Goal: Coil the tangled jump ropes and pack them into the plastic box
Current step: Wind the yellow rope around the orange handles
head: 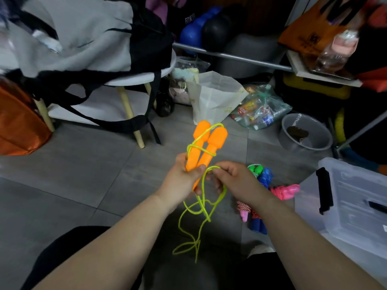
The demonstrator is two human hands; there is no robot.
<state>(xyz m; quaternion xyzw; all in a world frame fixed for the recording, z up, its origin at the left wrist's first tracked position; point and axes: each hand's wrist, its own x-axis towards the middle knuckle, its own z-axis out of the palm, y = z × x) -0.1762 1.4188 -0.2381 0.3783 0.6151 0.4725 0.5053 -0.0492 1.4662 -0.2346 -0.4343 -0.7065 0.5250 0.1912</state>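
My left hand [181, 181] grips two orange jump-rope handles [207, 145] held side by side and pointing up. A yellow-green cord [201, 208] is looped around the handles and hangs below in loose tangled loops. My right hand [234, 181] pinches a loop of that cord just right of the handles. On the floor to the right lie other jump ropes: a green one [256, 169], a blue one [266, 176], a pink one [285, 191] and a red-and-white one [250, 212]. The clear plastic box [351, 197] with black latches stands at the far right.
A white round table [129, 78] with wooden legs carries a grey and black bag [83, 36] at the upper left. An orange bag [18, 122] is at the left edge. A white paper bag [213, 95], a plastic bag of bottles [259, 109] and a grey bowl [305, 132] sit beyond.
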